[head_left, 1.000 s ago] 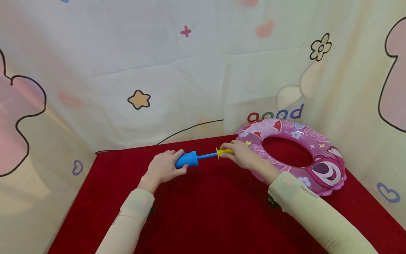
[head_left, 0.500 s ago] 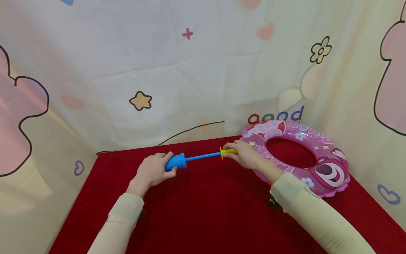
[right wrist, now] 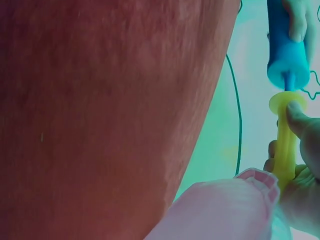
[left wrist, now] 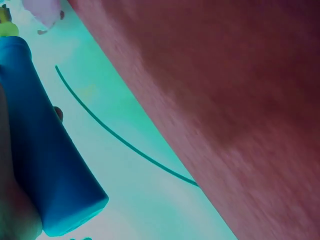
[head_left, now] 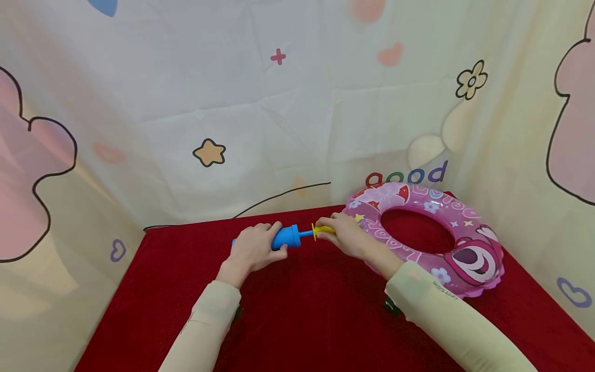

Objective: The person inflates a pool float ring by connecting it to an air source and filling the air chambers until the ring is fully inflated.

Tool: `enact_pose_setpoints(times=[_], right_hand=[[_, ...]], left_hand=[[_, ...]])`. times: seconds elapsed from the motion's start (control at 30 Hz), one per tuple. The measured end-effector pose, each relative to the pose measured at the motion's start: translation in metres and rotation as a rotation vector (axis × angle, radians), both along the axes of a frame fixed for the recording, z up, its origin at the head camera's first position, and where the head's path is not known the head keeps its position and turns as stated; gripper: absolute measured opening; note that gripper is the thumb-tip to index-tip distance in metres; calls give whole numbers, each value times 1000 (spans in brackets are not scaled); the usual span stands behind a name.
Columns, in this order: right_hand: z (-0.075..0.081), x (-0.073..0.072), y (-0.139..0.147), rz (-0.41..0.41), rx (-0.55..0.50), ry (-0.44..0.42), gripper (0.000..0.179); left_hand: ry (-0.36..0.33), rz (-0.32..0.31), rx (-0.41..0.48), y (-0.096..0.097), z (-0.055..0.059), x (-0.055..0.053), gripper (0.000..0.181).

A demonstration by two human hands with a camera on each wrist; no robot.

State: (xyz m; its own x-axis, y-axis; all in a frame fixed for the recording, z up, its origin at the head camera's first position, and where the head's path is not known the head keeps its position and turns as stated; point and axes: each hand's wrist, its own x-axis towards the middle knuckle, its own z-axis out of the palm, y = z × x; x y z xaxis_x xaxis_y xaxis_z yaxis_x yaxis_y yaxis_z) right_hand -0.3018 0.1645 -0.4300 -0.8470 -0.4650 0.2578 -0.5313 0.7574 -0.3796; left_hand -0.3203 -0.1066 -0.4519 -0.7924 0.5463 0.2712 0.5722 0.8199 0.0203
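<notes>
A blue hand pump lies sideways between my two hands over the red cloth. My left hand grips its barrel, which the left wrist view shows as a long blue cylinder. Curled round the yellow handle is my right hand, its thumb along the handle near the round flange. Only a short stretch of the blue rod shows between barrel and handle. Just right of that hand rests a pink inflated swim ring printed with a bear, partly behind my right wrist.
A red cloth covers the table. Pale printed curtains hang close behind it and on both sides. In the right wrist view, part of the pink ring shows beside the handle.
The rod first slid further out as my left hand moved left. Since then the barrel has come back right toward the handle, and the rod shows much shorter. My right hand has shifted slightly left.
</notes>
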Motion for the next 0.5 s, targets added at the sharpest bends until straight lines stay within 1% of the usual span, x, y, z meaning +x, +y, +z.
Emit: enact_pose_setpoints(times=[0.13, 0.23, 0.37, 0.43, 0.5], right_hand=[[-2, 5, -4, 3, 9, -38, 29], [-3, 7, -3, 13, 28, -29, 28], [0, 4, 4, 37, 36, 8, 22], [2, 2, 8, 43, 34, 2, 20], [3, -1, 11, 42, 32, -24, 20]], left_hand=[[-19, -28, -7, 14, -2, 1, 46], [-32, -33, -12, 16, -7, 1, 46], [-28, -22, -2, 5, -12, 0, 41], [-23, -17, 5, -6, -13, -1, 39], [-22, -10, 16, -19, -14, -1, 38]])
